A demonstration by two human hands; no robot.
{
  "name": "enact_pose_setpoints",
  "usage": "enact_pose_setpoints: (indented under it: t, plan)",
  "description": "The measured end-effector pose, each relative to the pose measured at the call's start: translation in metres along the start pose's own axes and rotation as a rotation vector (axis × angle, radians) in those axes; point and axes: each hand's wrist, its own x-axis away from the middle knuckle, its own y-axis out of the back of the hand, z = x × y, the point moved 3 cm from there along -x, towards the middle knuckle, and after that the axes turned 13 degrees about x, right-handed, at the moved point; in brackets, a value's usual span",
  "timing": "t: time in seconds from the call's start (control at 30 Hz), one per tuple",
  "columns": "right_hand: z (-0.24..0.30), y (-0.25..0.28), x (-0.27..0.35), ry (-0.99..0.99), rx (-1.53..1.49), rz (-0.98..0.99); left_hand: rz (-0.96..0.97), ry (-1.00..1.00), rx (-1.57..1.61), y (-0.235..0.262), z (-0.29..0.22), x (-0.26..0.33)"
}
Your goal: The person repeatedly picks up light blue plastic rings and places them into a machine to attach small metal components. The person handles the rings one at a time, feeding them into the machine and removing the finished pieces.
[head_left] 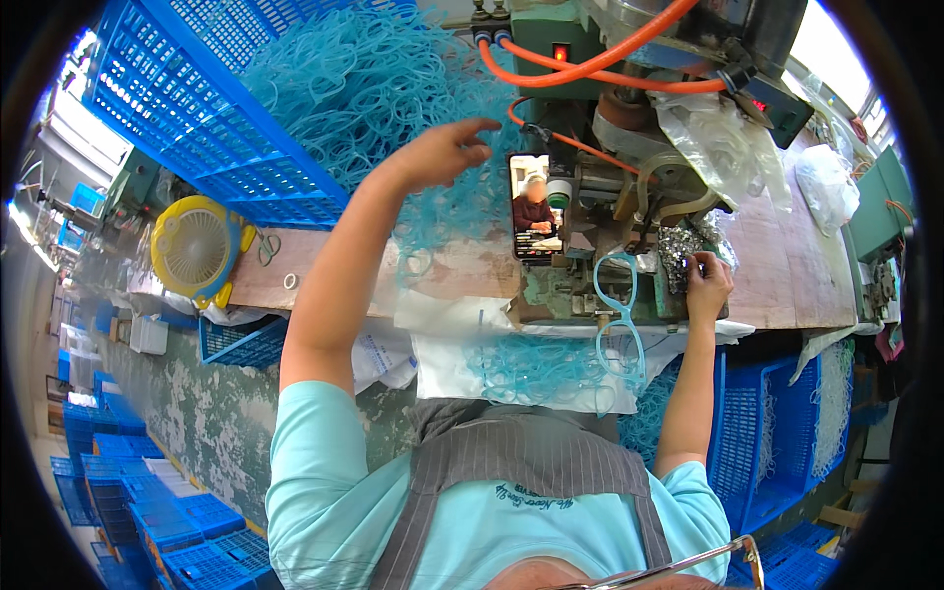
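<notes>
My left hand [447, 155] is raised over the near edge of a large heap of translucent blue eyeglass frames [364, 88]. Its fingers are apart and nothing shows in them. At a small pile of shiny metal parts [678, 254], my right hand [709, 285] has its fingertips pinched together; whatever they hold is too small to make out. Between the hands, a single blue eyeglass frame [618, 305] is at the front of the green bench machine [560, 300]. More blue frames [536, 369] lie on white sheeting close to my apron.
A smartphone [532, 208] stands against the machine. Orange air hoses [610, 71] cross above it. A tilted blue crate [226, 138], a yellow fan [197, 248] and scissors [267, 248] are on the left. Clear plastic bags [826, 187] and blue crates [762, 433] are on the right.
</notes>
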Motion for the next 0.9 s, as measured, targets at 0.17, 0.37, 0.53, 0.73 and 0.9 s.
enact_pose_setpoints:
  t: [0.17,0.37,0.53,0.73,0.9]
  plan:
    - [-0.004,-0.004,0.001,-0.016,-0.030,-0.002,-0.422,-0.346,-0.109,0.028,0.022,0.060]
    - [-0.006,-0.005,0.002,-0.037,-0.034,0.021,-0.602,0.002,-0.429,0.014,0.153,0.091]
    - [-0.008,-0.006,0.003,-0.001,-0.003,0.009,-0.649,0.297,-0.662,-0.015,0.198,0.059]
    - [-0.009,-0.008,0.003,0.016,0.018,-0.001,-0.567,0.401,-0.613,-0.022,0.217,0.047]
    - [-0.007,-0.007,0.003,0.052,0.007,-0.029,-0.849,-0.062,-0.591,-0.029,0.189,0.064]
